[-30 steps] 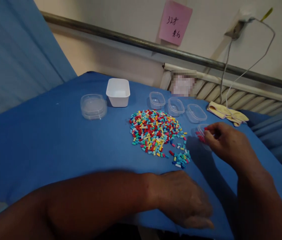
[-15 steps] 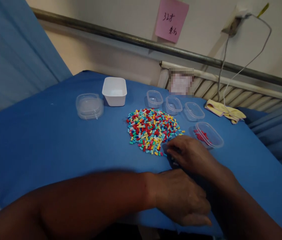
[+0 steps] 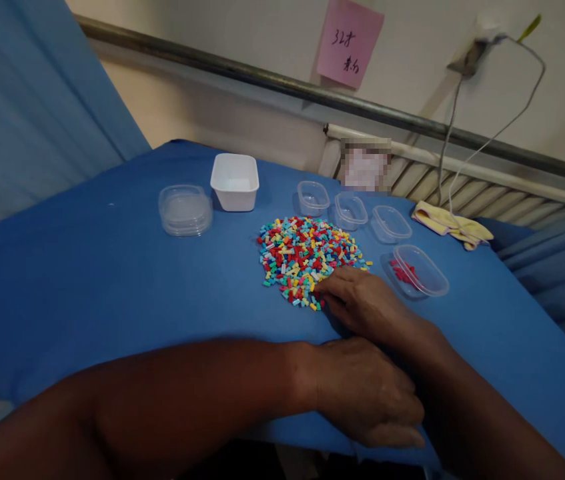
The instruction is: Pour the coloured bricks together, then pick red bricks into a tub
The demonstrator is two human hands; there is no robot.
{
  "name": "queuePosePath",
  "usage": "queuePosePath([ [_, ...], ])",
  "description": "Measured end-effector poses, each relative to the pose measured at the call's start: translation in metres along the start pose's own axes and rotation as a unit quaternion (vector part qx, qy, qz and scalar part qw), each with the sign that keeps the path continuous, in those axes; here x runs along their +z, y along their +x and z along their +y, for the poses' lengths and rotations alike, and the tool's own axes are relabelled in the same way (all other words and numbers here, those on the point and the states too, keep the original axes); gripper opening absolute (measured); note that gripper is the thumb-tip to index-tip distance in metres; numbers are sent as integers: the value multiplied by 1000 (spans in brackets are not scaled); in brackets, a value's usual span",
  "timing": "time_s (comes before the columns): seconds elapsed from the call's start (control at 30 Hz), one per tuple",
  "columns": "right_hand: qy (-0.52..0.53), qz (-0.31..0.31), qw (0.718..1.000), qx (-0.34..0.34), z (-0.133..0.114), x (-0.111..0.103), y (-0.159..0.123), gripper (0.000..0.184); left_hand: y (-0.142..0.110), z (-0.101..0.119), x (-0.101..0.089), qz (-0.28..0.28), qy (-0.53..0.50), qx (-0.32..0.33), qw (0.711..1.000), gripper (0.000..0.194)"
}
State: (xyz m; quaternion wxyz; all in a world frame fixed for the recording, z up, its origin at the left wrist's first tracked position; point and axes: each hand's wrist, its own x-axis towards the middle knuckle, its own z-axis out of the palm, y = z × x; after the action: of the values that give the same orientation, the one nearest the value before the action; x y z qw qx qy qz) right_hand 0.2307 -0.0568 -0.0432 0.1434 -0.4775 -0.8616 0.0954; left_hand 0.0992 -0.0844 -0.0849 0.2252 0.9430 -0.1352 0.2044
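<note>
— How far along?

— Early, I'd judge. A few red pieces (image 3: 403, 273) lie in 1 tub (image 3: 419, 270); the pile (image 3: 307, 259) is big. 3 tubs (image 3: 351, 210) look bare.

— Hands?

— Right hand (image 3: 362, 303) at the pile's edge, grip hidden. Left hand (image 3: 367, 393) flat, holding nothing.

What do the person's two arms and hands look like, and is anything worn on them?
Both forearms are bare as far as the picture shows: no sleeve, glove or watch is visible. The left hand and the right hand show no ring that I can make out, though the picture is dim and some fingers are hidden. No markings or bandages appear on either arm.
</note>
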Motion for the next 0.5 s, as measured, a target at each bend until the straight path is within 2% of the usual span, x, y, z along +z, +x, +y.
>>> queuePosePath([
  [0.13,-3,-1,1000,-15,-1,0,3,20,0,0,0,4,-2,7,1000,31],
  [0.37,-38,-42,998,-19,-6,-13,-2,22,-1,0,-1,-6,-10,10,1000,34],
  [0.5,-38,-46,998,-18,-7,-14,-4,20,0,-1,-1,-1,-19,12,1000,37],
])
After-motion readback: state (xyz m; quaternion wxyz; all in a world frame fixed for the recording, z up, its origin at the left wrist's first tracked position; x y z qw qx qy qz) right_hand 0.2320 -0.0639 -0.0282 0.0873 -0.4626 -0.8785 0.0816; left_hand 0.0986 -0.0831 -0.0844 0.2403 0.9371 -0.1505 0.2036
